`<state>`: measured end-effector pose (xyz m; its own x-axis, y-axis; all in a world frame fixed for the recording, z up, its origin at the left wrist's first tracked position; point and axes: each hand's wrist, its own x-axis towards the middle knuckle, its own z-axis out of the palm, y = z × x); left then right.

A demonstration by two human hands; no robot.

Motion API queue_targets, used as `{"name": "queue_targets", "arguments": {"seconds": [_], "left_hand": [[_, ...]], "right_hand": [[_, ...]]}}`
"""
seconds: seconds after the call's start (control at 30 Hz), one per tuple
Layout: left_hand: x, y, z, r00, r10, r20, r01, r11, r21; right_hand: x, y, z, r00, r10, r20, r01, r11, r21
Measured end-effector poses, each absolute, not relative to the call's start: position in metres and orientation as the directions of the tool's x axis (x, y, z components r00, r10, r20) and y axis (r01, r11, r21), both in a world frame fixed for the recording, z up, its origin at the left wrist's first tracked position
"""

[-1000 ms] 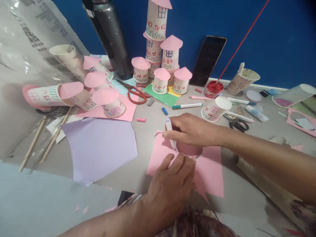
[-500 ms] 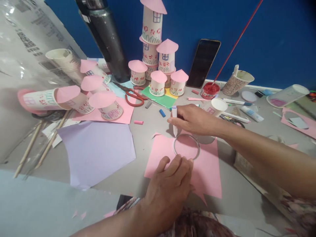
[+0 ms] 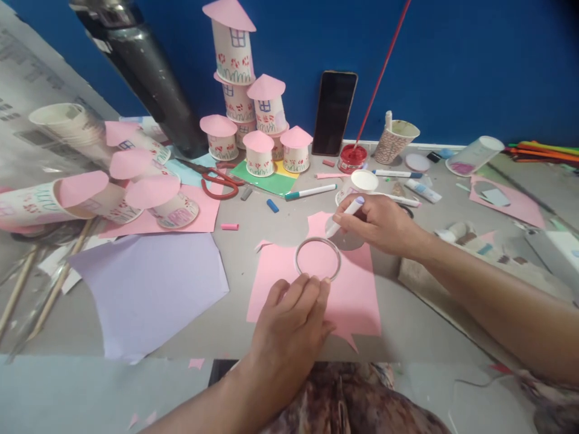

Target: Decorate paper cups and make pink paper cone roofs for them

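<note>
My left hand (image 3: 296, 313) lies palm down on the pink paper (image 3: 357, 301), its bent fingertips over the lower rim of a thin grey ring (image 3: 338, 253). The ring rests flat on the sheet, held down by those fingers. My right hand (image 3: 380, 223) is closed around a white marker (image 3: 346, 216) with a lavender end. The marker slants above and to the right of the ring, its tip pointing down left near a round cut-out in the paper's top edge. Whether the tip touches anything is hard to tell. My left thumb is partly hidden.
Paper-cup towers (image 3: 239, 54) with pink cone roofs stand at the back, with more cups (image 3: 176, 211) lying left. Red-handled scissors (image 3: 219, 187), a purple sheet (image 3: 154, 295), a teal marker (image 3: 312, 191), a phone (image 3: 335, 114) and a red paint pot (image 3: 353, 160) surround the work area.
My right hand has moved right with the marker, away from the ring's upper left, and the marker tilts more. My left hand stays on the ring. The view has shifted right.
</note>
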<state>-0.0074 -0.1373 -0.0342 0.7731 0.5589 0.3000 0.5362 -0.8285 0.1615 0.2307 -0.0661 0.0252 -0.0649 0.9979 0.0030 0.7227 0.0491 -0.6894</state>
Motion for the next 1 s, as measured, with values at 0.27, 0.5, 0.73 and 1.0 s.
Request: {"name": "queue_targets", "arguments": {"seconds": [0.27,0.5,0.73,1.0], "left_hand": [[-0.007,-0.133,-0.029,0.789,0.544,0.287,0.517,-0.839,0.170],[-0.007,-0.132,-0.028,0.791,0.540,0.287,0.517,-0.841,0.157],[-0.006,-0.129,-0.026,0.811,0.518,0.272,0.498,-0.855,0.145],[-0.011,-0.126,-0.026,0.773,0.523,0.360,0.446,-0.851,0.279]], "right_hand": [[0.238,-0.122,0.019,0.071,0.996,0.048,0.688,-0.014,-0.726],[0.222,-0.164,0.010,0.098,0.991,0.092,0.688,-0.001,-0.726],[0.210,-0.179,-0.007,-0.029,0.930,0.365,0.769,0.254,-0.586],[0.200,-0.187,-0.017,-0.103,0.860,0.499,0.750,0.397,-0.529]]}}
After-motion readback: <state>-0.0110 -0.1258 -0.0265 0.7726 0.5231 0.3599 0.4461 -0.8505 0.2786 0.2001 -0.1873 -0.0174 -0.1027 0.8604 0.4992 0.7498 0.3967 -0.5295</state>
